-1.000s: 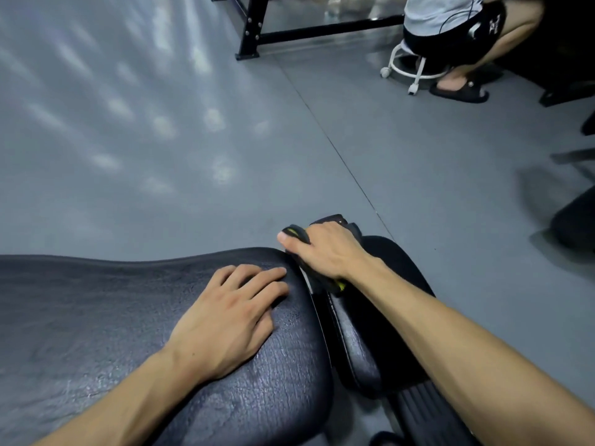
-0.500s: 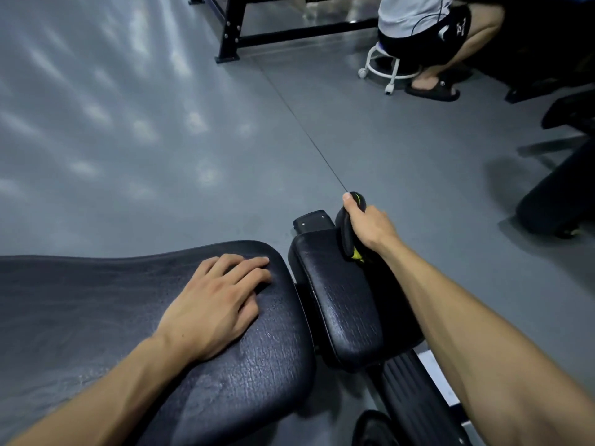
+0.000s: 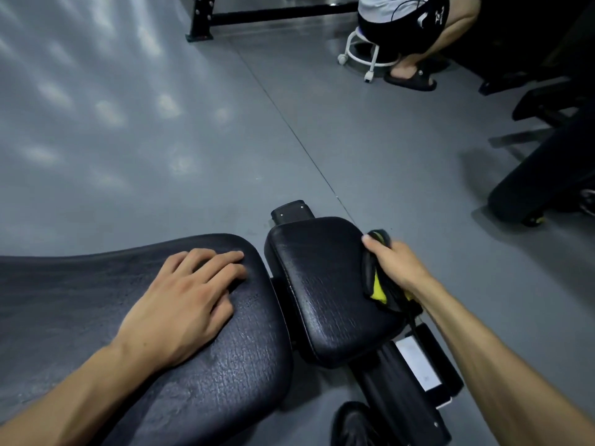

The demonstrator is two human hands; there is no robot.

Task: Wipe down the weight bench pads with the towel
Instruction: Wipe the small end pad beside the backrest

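Note:
The weight bench has a long black back pad (image 3: 96, 317) at the lower left and a smaller black seat pad (image 3: 322, 284) to its right, both with cracked vinyl. My left hand (image 3: 186, 300) lies flat on the near end of the back pad, fingers together, holding nothing. My right hand (image 3: 396, 265) grips a bunched dark towel with a yellow patch (image 3: 376, 284) and presses it against the right side edge of the seat pad.
The bench's black frame (image 3: 405, 397) runs below the seat pad toward the lower right. A person sits on a white wheeled stool (image 3: 370, 59) at the far top right. A black rack base (image 3: 257, 17) crosses the top. Dark equipment (image 3: 547, 172) stands at right on the grey floor.
My right hand has slid the towel from the seat pad's far end back along its right edge toward me. The left hand has stayed flat on the back pad.

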